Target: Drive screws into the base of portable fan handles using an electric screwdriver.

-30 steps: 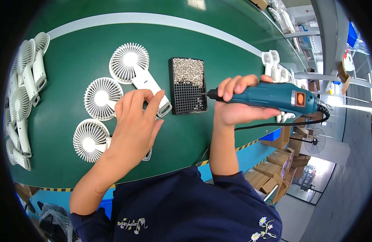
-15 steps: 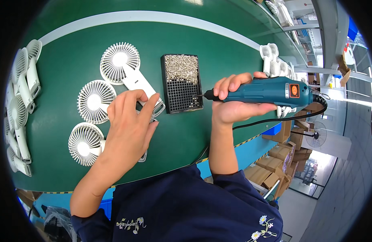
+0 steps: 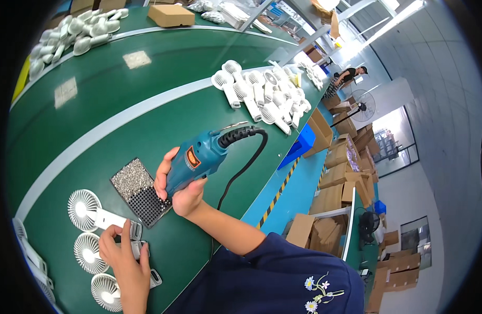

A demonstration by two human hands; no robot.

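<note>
My right hand (image 3: 180,196) is closed round a teal electric screwdriver (image 3: 196,159) with a black cable. The tool's lower end and bit are hidden behind my fingers, over the near right edge of a black screw tray (image 3: 147,214). Small silvery screws (image 3: 132,177) fill the tray's far part; most holes nearer me look bare. Three white handheld fans lie at the left: the upper fan (image 3: 84,210), the middle fan (image 3: 89,253) and the lower fan (image 3: 106,292). My left hand (image 3: 127,261), fingers apart, rests across the upper and middle fans' handles.
A heap of white fans (image 3: 264,91) covers the green table's far right, with another heap (image 3: 73,34) beyond the pale strip. More fans (image 3: 31,256) lie at the left edge. A blue bin (image 3: 299,144) and cardboard boxes (image 3: 330,201) stand right of the table. One person (image 3: 345,81) is far off.
The view has swung right, bringing the fan heap and boxes into sight. The screwdriver, held level before, now tilts with its cable end up and its front end over the tray.
</note>
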